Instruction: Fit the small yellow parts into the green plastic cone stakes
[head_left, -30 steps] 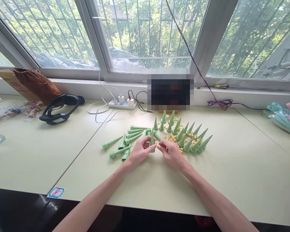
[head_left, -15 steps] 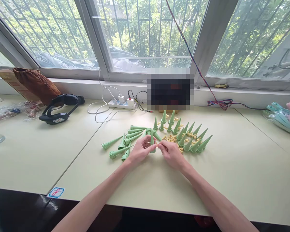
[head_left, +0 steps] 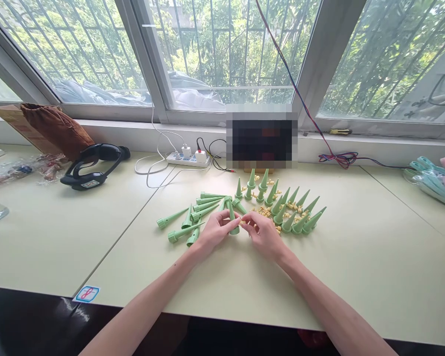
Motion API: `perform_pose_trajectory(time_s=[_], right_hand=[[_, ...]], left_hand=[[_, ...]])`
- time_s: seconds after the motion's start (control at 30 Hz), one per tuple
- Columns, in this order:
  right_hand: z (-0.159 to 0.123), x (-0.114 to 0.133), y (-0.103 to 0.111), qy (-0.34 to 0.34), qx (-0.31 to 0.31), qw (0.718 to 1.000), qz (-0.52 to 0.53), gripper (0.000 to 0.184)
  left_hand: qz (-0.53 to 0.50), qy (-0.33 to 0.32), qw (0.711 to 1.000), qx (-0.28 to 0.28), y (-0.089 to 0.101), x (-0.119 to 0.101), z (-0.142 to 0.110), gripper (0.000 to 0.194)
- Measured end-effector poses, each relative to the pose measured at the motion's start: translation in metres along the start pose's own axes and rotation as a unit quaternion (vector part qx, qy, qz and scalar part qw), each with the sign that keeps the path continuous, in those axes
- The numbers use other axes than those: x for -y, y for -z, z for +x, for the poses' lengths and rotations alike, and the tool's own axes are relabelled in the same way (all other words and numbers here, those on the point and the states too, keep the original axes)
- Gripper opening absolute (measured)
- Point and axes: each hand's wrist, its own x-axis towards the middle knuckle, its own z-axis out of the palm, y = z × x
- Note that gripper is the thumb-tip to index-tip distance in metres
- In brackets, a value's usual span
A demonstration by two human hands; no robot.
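Note:
My left hand (head_left: 215, 231) is closed around a green plastic watering spike (head_left: 233, 225), its point upward and its wide end low over the table. Against the spike's right side, my right hand (head_left: 262, 236) pinches a small yellow valve (head_left: 242, 222), mostly covered by the fingertips. Whether the valve sits in the spike's hole, I cannot tell. Left of my hands lie several loose green spikes (head_left: 178, 234). To the right, several more spikes (head_left: 299, 225) stand point up, with a pile of yellow valves (head_left: 264, 211) among them.
A white power strip (head_left: 188, 159) with cables lies near the window. At the left are a black headset (head_left: 92, 170) and a brown pouch (head_left: 57, 129). A pixelated dark box (head_left: 261, 141) stands at the back. Bagged pastel items (head_left: 432, 178) lie far right.
The spike in my left hand has tilted slightly, its tip leaning left. My right fingers have shifted a little up beside it. The spikes on the table lie as before.

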Motion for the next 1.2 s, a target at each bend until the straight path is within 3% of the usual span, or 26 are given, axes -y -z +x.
perform_pose_trajectory(time_s=[0.47,1.2], right_hand=[[0.0,0.0,-0.001,-0.011,0.007,1.0,-0.014,0.01],[-0.001,-0.001,0.001,-0.011,0.032,0.998,-0.055,0.025]], left_hand=[[0.01,-0.01,1.0,-0.006,0.0,0.01,0.004,0.033],[0.018,-0.059,0.998,0.012,-0.001,0.022,0.006,0.026]])
